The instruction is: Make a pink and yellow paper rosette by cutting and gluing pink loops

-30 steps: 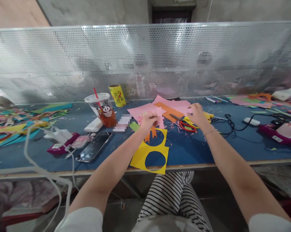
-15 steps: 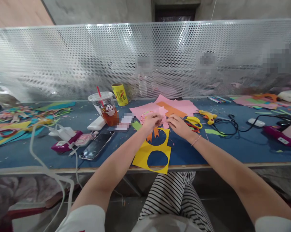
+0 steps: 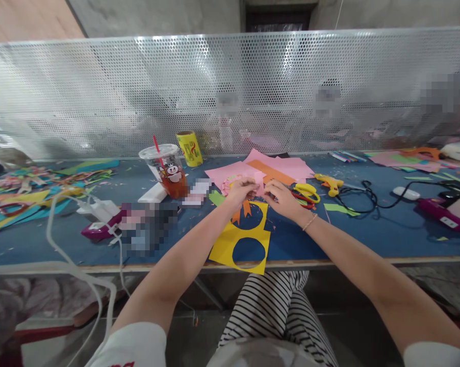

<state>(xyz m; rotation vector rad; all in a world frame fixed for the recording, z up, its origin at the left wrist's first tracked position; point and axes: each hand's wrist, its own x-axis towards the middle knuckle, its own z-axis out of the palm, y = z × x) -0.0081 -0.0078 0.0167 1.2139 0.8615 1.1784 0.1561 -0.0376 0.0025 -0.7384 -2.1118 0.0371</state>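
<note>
Pink paper (image 3: 259, 178) between pinched left fingers (image 3: 249, 187), right fingers (image 3: 273, 188) half-curled beside it.

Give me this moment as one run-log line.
left hand: appears to pinch small pink paper piece | right hand: opposite, contact unclear | front: yellow paper sheet with round cutouts, overhanging blue table

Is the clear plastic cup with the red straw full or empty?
Neither: the cup is partly full. Reddish-brown drink shows through its lower part; higher up it looks clear.
</note>
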